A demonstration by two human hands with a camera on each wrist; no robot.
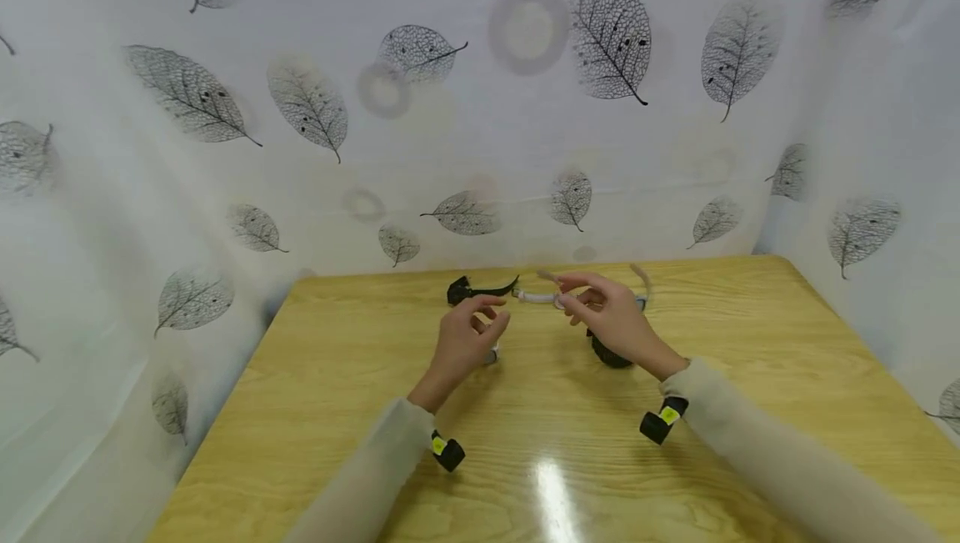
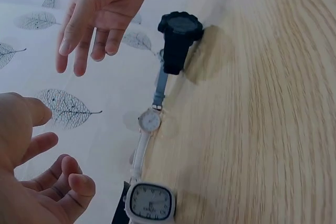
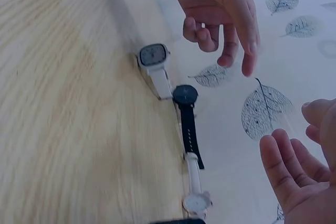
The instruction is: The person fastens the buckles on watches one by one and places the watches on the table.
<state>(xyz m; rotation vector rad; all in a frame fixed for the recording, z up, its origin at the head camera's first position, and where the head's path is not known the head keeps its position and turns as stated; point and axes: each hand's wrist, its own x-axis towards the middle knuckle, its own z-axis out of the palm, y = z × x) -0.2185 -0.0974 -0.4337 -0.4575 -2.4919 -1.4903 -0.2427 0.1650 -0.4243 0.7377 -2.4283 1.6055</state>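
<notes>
- Left hand [image 1: 467, 333]: above the desk [image 1: 315, 409], fingers loosely bent, thumb apart from them, nothing gripped. Nearest: white square watch [image 2: 150, 202].
- Right hand [image 1: 617, 319]: same pose, fingers apart, holding nothing, well apart from the left. In the head view it partly covers the small round watch [image 2: 150, 120]; wrist views show fingers clear of it.
- Watches sit in a rough row along the desk's far side.
- Black round watch [image 3: 185, 95]: between square and small ones, black strap overlapping the small one's white strap.
- Chunky black watch [image 2: 181, 30]: right end, below right hand in head view.
- Grey-blue strap [image 2: 160, 88]: between small and chunky watches.
- Behind: leaf-print curtain [image 1: 487, 134].
</notes>
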